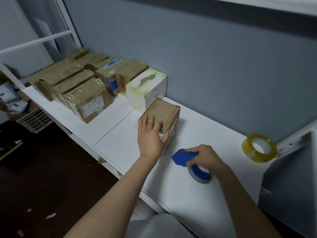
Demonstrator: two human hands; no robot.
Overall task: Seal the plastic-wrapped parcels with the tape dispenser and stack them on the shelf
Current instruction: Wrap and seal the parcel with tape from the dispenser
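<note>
Fingers (151, 119) of left hand (151, 136) straight, spread, pressing flat on top of brown parcel (165, 109); right hand (204, 156) curled round blue tape dispenser (180, 157), gripping it; dispenser rests on white desk (202, 124) just right of parcel; white box (145, 90) close behind parcel; wrapped parcels (85, 98) in rows further left; clear tape roll (259, 148) well right.
</note>
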